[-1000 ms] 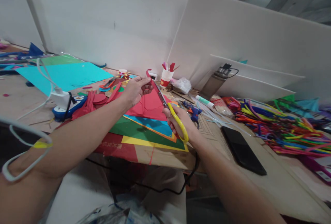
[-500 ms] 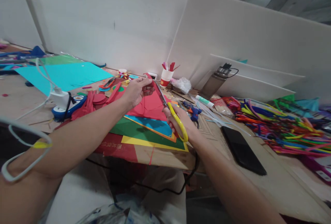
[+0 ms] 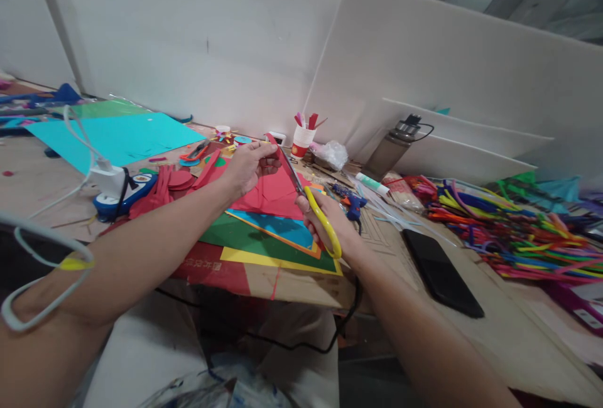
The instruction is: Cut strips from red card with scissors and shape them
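My left hand (image 3: 248, 166) pinches the upper edge of a red paper sheet (image 3: 273, 191) and lifts it off the table. My right hand (image 3: 327, 223) is wrapped round the yellow handles of a pair of scissors (image 3: 311, 204). The blades point up and away along the right edge of the red paper, close to my left fingertips. Under the red paper lie blue, orange, green and yellow sheets (image 3: 277, 241) in a stack.
A black phone (image 3: 443, 273) lies right of my right hand, with a heap of coloured pipe cleaners (image 3: 513, 232) beyond it. Behind stand a paper cup (image 3: 303, 139), a metal bottle (image 3: 393, 147), a glue gun (image 3: 351, 204) and white foam boards. A power strip (image 3: 120, 191) and teal paper (image 3: 117, 138) lie left.
The curled red tip above my left fingers has dropped lower. Both hands and the scissors have hardly shifted.
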`<state>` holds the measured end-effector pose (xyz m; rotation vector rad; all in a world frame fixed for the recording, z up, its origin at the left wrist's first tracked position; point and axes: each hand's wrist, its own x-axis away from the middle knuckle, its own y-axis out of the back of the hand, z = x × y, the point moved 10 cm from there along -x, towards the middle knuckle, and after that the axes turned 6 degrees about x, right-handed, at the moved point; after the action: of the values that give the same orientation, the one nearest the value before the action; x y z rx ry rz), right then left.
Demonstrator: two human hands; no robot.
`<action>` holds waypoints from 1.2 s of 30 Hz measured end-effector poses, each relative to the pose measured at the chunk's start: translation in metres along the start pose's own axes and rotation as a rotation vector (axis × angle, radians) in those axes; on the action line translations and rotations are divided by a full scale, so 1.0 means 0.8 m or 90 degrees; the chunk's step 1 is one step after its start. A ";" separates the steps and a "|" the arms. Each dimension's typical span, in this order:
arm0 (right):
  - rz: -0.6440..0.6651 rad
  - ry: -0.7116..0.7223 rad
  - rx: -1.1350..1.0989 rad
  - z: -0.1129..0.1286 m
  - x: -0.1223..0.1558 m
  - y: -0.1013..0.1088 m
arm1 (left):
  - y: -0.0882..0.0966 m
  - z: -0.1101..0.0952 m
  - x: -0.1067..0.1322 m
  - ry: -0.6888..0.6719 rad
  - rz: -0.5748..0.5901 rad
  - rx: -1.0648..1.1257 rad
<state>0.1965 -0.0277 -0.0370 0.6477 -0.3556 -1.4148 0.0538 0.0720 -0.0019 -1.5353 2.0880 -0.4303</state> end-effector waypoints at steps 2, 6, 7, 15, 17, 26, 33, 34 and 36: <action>0.002 -0.003 -0.006 0.001 0.000 0.000 | 0.000 0.000 0.000 -0.001 -0.002 0.000; 0.002 -0.002 -0.011 0.003 0.001 -0.001 | 0.000 0.000 0.000 0.002 0.000 0.003; 0.001 -0.001 -0.010 0.003 0.001 -0.001 | 0.000 0.000 0.000 0.003 0.001 0.004; -0.007 0.007 -0.008 0.006 0.000 0.001 | 0.000 0.001 0.000 0.009 -0.004 -0.001; -0.007 0.009 -0.006 0.007 0.000 0.001 | 0.000 0.001 0.000 0.010 -0.003 -0.002; -0.005 0.005 0.001 0.003 0.001 0.000 | 0.003 0.003 -0.003 0.019 0.000 0.026; 0.002 -0.001 -0.003 0.002 0.001 -0.001 | 0.010 -0.007 -0.004 -0.006 -0.041 0.035; 0.003 0.003 -0.003 0.002 0.001 -0.002 | 0.010 -0.008 -0.003 -0.005 -0.041 0.033; 0.006 0.010 -0.001 0.002 0.001 -0.002 | 0.008 -0.008 -0.003 -0.006 -0.036 0.029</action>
<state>0.1947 -0.0290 -0.0370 0.6545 -0.3448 -1.4006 0.0454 0.0758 0.0003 -1.5703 2.0178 -0.4872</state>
